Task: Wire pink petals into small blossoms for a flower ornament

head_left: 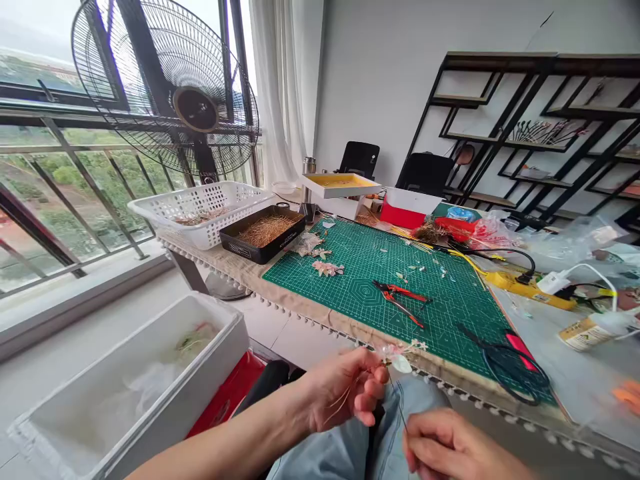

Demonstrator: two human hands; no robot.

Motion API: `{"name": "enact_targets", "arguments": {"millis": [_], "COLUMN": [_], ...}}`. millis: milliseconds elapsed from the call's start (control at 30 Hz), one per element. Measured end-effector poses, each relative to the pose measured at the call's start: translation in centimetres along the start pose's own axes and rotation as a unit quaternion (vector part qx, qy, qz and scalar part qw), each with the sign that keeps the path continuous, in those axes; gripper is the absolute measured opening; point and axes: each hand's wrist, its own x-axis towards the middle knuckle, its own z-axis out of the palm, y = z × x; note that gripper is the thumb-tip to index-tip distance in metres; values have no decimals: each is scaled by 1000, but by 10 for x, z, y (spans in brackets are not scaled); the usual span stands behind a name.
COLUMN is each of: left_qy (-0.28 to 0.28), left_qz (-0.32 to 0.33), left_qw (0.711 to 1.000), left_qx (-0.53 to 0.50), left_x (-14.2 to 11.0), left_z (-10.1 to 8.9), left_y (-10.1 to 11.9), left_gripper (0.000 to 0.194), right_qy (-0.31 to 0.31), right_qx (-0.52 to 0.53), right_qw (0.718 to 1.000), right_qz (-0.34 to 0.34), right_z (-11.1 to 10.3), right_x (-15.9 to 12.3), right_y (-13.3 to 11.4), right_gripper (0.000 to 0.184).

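In the head view my left hand [350,387] pinches the stem of a small artificial flower spray [397,357] with pale pink and whitish petals. Thin wires trail from it across my palm. My right hand [443,443], fingers closed, grips a thin dark wire [403,410] that runs up toward the spray. Both hands are above my lap, just off the table's near edge. On the green cutting mat [340,247] beyond them lie red-handled pruning shears [403,300] and a cluster of pink flowers [327,268].
A black tray [263,253] of brownish wire pieces and a white basket [195,233] stand at the table's left. To the right are a yellow power strip [530,290], a glue bottle [585,333] and a coiled black cable [515,373]. A foam box [135,427] stands at lower left.
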Motion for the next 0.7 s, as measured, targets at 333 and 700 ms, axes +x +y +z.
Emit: {"name": "enact_targets", "arguments": {"millis": [333, 700], "left_qy": [13, -68], "left_qz": [10, -9], "left_qw": [999, 991], "left_qx": [48, 112], "left_x": [3, -3], "left_z": [1, 13], "left_y": [-2, -1], "left_gripper": [14, 41], "right_qy": [206, 270], "right_qx": [305, 258], "right_qw": [926, 918], "right_qz": [-86, -132], "right_z": [30, 32], "right_x": [32, 25], "right_y": [-24, -16], "right_gripper": [40, 43]}}
